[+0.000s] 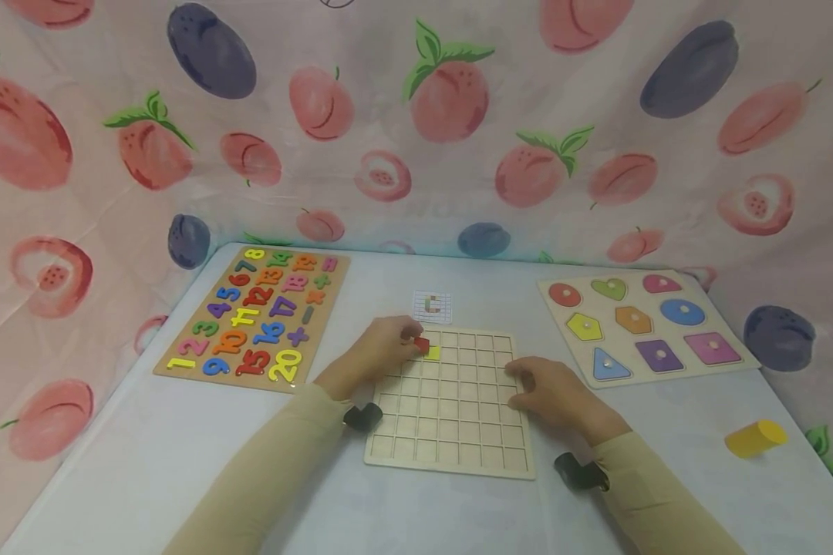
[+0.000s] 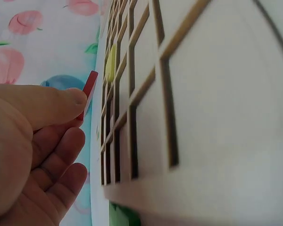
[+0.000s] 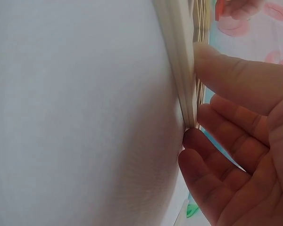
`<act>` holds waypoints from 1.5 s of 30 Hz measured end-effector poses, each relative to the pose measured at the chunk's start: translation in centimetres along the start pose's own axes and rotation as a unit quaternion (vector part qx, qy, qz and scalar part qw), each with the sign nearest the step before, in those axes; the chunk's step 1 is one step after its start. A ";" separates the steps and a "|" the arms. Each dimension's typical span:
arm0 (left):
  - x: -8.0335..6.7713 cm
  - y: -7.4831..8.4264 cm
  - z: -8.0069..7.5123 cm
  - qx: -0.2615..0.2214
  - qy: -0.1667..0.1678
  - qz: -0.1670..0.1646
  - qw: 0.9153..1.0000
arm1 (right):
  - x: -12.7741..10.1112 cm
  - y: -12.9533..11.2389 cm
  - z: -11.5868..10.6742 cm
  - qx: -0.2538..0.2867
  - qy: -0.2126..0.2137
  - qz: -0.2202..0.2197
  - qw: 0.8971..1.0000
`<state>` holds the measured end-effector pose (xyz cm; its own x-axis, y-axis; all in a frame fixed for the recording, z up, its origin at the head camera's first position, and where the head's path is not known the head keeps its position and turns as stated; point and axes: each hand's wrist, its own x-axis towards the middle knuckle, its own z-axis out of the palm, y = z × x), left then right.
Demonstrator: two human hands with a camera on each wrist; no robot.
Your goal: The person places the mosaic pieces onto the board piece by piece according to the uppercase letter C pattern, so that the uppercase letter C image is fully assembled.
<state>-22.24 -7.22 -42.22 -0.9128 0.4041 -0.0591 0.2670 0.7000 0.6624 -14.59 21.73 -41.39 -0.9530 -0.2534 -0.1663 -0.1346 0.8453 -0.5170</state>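
My left hand pinches a small red square tile between thumb and fingers over the upper left part of a wooden grid board. In the left wrist view the red tile is tilted and apart from the board. A yellow square tile lies on the grid just beside it. My right hand rests at the board's right edge. The right wrist view shows its thumb against the edge, with relaxed fingers beside it.
A small pattern card lies behind the board. At the left is a number puzzle board, at the right a knobbed shape puzzle. A yellow cylinder lies at the far right. Fruit-print cloth hangs behind.
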 end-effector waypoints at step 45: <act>1.0 2.6 3.1 0.035 -0.016 0.048 0.998 | 0.0 0.0 0.1 0.000 0.000 -0.001 1.000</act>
<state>-21.51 -3.18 -42.88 -0.8725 0.4882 -0.0221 0.3744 0.6967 0.6119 -14.58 21.69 -41.43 -0.9524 -0.2561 -0.1655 -0.1373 0.8447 -0.5173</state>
